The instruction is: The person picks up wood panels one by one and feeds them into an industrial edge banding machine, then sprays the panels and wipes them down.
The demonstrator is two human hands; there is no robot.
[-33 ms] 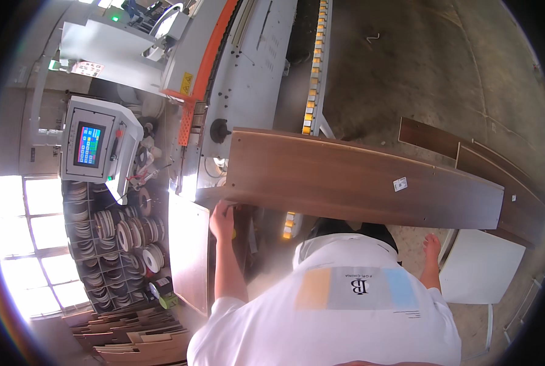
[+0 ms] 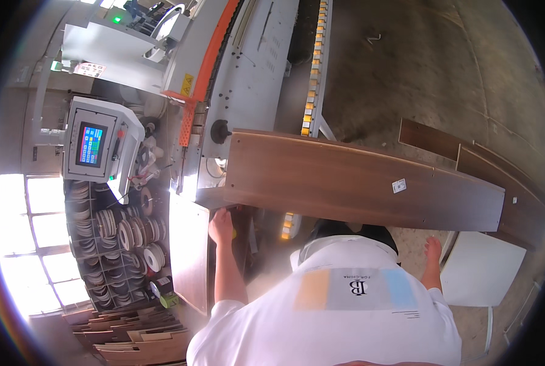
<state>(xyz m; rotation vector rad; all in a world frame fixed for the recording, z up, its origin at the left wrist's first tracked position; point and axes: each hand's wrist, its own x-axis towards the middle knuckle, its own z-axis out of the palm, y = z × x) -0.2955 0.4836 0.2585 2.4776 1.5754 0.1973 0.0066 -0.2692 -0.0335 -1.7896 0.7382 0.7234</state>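
Observation:
A long dark brown wooden board (image 2: 339,177) with a small white label lies crosswise in front of me, its left end against the machine. My left hand (image 2: 221,226) is closed just below the board's near left corner, beside the top of a white panel (image 2: 188,250) that stands on edge. What its fingers hold, if anything, is hidden. Past the board's near edge, toward its right end, my right hand (image 2: 432,249) hangs with loosely bent fingers and nothing visible in it. It is apart from the board.
An edge-banding machine (image 2: 248,79) with an orange strip runs away from me, beside a yellow-roller rail (image 2: 312,91). At left are a control screen (image 2: 91,144) and a rack of tape rolls (image 2: 126,235). More brown boards (image 2: 498,177) and a white sheet (image 2: 483,268) lie right.
My left hand has drawn back slightly from the board's near left corner, and its fingers look more curled. My right hand and the board have hardly moved.

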